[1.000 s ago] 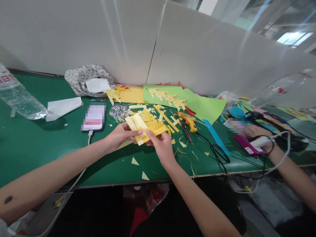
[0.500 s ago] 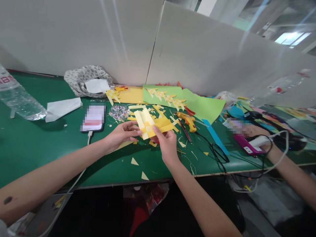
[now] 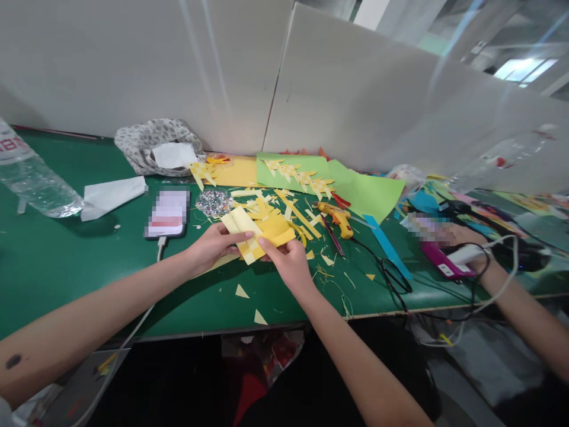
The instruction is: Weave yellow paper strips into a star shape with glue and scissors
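Note:
Between my two hands is a piece of woven paper strips (image 3: 252,249), pale yellow on the left and deeper yellow on the right, with a small checkered part near its lower edge. My left hand (image 3: 212,244) pinches its left side, thumb on top. My right hand (image 3: 288,261) grips the lower right part, thumb on top and fingers underneath, partly hidden. Yellow paper scraps (image 3: 255,207) lie heaped just behind the piece. Several finished fish-like woven paper shapes (image 3: 291,172) rest on a green sheet (image 3: 275,159) farther back.
A yellow glue gun (image 3: 336,218) with a black cord, a dark red cutter (image 3: 332,235) and a blue strip (image 3: 389,248) lie to the right. A charging phone (image 3: 168,213) and a water bottle (image 3: 40,178) are left. At far right, another person's arm (image 3: 502,284) holds a phone.
Both hands have drawn the woven paper piece slightly left and tilted it. My left thumb now presses on its top, where before the fingers were looser at its edge.

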